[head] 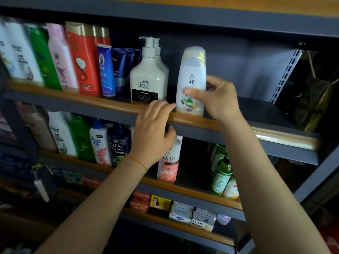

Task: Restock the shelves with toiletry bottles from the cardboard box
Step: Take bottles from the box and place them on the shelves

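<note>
White bottle [191, 79] stands upright on upper shelf [201, 123], right of pump bottle [148, 77]. Right hand [218, 99] pinches its label, thumb in front, fingers behind. Left hand [152, 132] spread at its base. Likely rigid, smooth plastic (slippery); grip mid-body.
</note>
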`<action>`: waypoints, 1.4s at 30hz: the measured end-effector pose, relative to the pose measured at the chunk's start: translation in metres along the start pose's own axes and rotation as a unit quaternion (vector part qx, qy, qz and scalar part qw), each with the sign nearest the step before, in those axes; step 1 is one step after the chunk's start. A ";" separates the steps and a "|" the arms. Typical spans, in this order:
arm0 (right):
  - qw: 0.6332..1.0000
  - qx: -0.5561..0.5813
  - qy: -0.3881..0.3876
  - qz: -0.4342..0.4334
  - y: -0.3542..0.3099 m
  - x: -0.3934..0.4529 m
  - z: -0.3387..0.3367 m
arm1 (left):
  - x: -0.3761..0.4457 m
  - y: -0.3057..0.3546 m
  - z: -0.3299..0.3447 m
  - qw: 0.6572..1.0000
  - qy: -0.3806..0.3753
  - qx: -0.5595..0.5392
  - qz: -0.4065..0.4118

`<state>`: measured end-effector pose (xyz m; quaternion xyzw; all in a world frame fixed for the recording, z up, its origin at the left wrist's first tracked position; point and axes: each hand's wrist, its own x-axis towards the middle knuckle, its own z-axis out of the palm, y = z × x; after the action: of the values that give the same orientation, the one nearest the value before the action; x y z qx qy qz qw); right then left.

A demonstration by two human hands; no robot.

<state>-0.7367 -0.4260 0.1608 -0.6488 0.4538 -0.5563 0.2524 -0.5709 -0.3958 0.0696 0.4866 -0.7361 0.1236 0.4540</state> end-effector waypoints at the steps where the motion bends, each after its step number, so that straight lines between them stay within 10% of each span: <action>1: 1.000 -0.019 0.005 0.003 0.001 0.003 0.000 | 0.000 0.000 0.000 1.000 -0.001 0.000 0.000; 30: 0.966 -0.252 0.012 0.060 0.008 0.027 0.006 | -0.001 0.003 0.005 1.000 -0.003 -0.003 -0.016; 36: 0.932 -0.264 0.199 -0.148 -0.007 -0.020 0.014 | -0.005 -0.007 -0.009 0.997 0.017 -0.050 0.053; 42: 0.983 0.021 -0.025 -0.178 0.006 -0.078 0.113 | -0.071 -0.071 -0.042 0.989 0.047 -0.103 -0.098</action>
<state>-0.6283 -0.3813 0.0891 -0.7277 0.3127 -0.5850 0.1744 -0.4808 -0.3619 0.0187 0.5005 -0.6715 0.0250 0.5458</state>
